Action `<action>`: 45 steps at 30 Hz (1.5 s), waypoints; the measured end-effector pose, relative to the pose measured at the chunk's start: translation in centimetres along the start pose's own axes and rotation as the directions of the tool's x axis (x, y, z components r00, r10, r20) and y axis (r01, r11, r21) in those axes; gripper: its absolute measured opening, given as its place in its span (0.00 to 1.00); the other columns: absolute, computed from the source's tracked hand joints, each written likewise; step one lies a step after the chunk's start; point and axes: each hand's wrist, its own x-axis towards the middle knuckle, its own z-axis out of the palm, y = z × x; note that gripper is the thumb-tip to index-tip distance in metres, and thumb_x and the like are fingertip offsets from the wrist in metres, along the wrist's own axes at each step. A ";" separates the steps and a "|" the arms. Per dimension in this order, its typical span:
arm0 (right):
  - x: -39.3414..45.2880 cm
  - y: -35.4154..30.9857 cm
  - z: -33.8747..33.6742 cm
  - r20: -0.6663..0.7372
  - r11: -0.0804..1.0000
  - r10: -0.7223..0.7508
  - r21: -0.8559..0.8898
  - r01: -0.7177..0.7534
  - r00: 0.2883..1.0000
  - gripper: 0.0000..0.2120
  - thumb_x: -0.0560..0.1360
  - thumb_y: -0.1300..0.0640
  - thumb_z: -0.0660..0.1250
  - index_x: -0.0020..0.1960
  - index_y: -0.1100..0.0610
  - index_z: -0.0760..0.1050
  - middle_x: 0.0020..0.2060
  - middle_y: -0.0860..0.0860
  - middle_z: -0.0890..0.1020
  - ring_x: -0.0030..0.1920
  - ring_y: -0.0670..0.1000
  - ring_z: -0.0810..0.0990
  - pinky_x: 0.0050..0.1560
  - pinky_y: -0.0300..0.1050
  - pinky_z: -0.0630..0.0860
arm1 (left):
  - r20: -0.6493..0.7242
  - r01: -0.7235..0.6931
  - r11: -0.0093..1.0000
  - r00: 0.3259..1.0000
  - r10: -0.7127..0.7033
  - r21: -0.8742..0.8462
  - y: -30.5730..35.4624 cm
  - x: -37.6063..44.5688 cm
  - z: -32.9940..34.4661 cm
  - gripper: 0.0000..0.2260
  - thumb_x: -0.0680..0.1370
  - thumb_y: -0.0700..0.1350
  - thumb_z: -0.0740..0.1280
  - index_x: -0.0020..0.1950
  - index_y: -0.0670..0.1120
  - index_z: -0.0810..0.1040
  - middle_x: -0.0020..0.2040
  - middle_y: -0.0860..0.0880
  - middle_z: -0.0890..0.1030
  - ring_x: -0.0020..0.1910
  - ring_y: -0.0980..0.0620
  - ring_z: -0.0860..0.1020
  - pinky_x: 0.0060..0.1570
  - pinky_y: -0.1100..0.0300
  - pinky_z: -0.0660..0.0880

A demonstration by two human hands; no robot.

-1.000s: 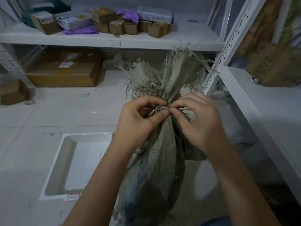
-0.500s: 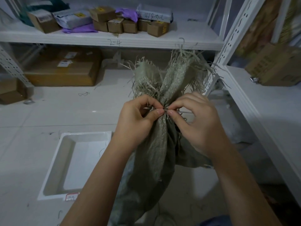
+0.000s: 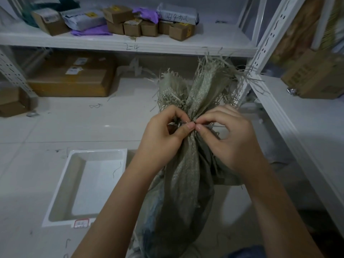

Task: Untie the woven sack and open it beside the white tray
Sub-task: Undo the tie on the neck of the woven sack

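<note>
Sack (image 3: pixel 188 175) neck up slightly; both hands, L (image 3: pixel 163 138) & R (image 3: pixel 230 138), pinch tie; white floor (image 3: pixel 55 127), shelving.

Parcel storeroom, white metal shelves (image 3: pixel 167 43) with hand-marked number, small cardboard boxes (image 3: pixel 134 27) and mailer bags (image 3: pixel 83 20) stacked, big carton (image 3: pixel 72 79) underneath, pale tiled floor (image 3: pixel 55 131)

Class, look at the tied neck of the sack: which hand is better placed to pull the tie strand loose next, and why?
Probably the right hand: a loose tie strand runs out under its fingers, while the left hand pinches the knot on the woven sack, steadying the neck.
</note>
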 end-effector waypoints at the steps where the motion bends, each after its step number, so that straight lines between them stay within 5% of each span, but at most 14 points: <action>1: 0.0 0.0 0.0 0.010 1.000 -0.002 0.005 0.002 1.000 0.04 0.71 0.61 0.71 0.43 0.62 0.82 0.37 0.52 0.82 0.42 0.54 0.78 0.45 0.47 0.75 | 0.006 0.004 1.000 1.000 -0.004 0.019 -0.1 0.0 0.0 0.06 0.75 0.39 0.69 0.41 0.47 0.74 0.35 0.51 0.76 0.32 0.55 0.73 0.36 0.58 0.70; 16: 0.0 0.0 -0.4 0.015 1.000 0.015 0.017 -0.015 1.000 0.03 0.69 0.62 0.73 0.40 0.62 0.82 0.35 0.48 0.78 0.40 0.51 0.77 0.44 0.40 0.73 | 0.030 0.025 0.995 0.999 -0.028 0.101 0.1 0.0 -0.7 0.11 0.77 0.37 0.65 0.39 0.51 0.70 0.38 0.48 0.76 0.41 0.47 0.76 0.42 0.54 0.71; 21: 0.0 0.5 -0.9 -0.018 1.000 0.003 0.000 -0.003 1.000 0.04 0.70 0.62 0.72 0.40 0.63 0.82 0.36 0.48 0.78 0.40 0.50 0.77 0.45 0.38 0.73 | 0.053 0.092 0.993 0.995 -0.088 -0.071 1.0 -0.2 -0.9 0.05 0.76 0.40 0.67 0.41 0.48 0.74 0.37 0.52 0.77 0.37 0.59 0.76 0.38 0.69 0.72; 25: 0.0 0.3 -0.4 -0.016 1.000 -0.002 0.024 0.003 1.000 0.03 0.69 0.63 0.73 0.40 0.63 0.82 0.36 0.47 0.78 0.39 0.46 0.75 0.45 0.32 0.71 | -0.002 0.061 0.998 0.998 -0.061 -0.003 0.6 -0.2 -0.4 0.07 0.74 0.45 0.70 0.38 0.50 0.73 0.38 0.50 0.78 0.40 0.53 0.78 0.40 0.59 0.74; 30: 0.1 0.0 -0.4 -0.005 0.999 0.002 0.048 -0.001 1.000 0.03 0.69 0.63 0.73 0.40 0.63 0.82 0.35 0.50 0.80 0.39 0.49 0.77 0.44 0.38 0.73 | 0.016 0.087 0.994 0.996 -0.088 0.065 0.4 0.0 -0.7 0.09 0.76 0.43 0.67 0.37 0.50 0.72 0.35 0.49 0.76 0.35 0.52 0.74 0.38 0.57 0.70; 38: 0.1 0.2 -0.9 -0.038 0.999 0.003 0.036 -0.002 0.999 0.04 0.70 0.62 0.73 0.40 0.63 0.82 0.36 0.49 0.80 0.39 0.50 0.78 0.45 0.40 0.75 | 0.058 0.152 0.984 0.987 -0.147 -0.088 1.0 -0.3 -1.2 0.05 0.75 0.44 0.68 0.43 0.43 0.76 0.34 0.51 0.77 0.28 0.63 0.74 0.28 0.73 0.69; 45: 0.1 0.0 -0.4 -0.003 0.998 0.028 0.058 -0.027 1.000 0.03 0.69 0.62 0.73 0.40 0.63 0.82 0.35 0.50 0.80 0.39 0.51 0.78 0.43 0.39 0.74 | 0.037 0.108 0.993 0.993 -0.109 0.039 0.1 0.1 -0.7 0.08 0.74 0.45 0.69 0.37 0.49 0.73 0.34 0.49 0.76 0.32 0.54 0.72 0.35 0.61 0.68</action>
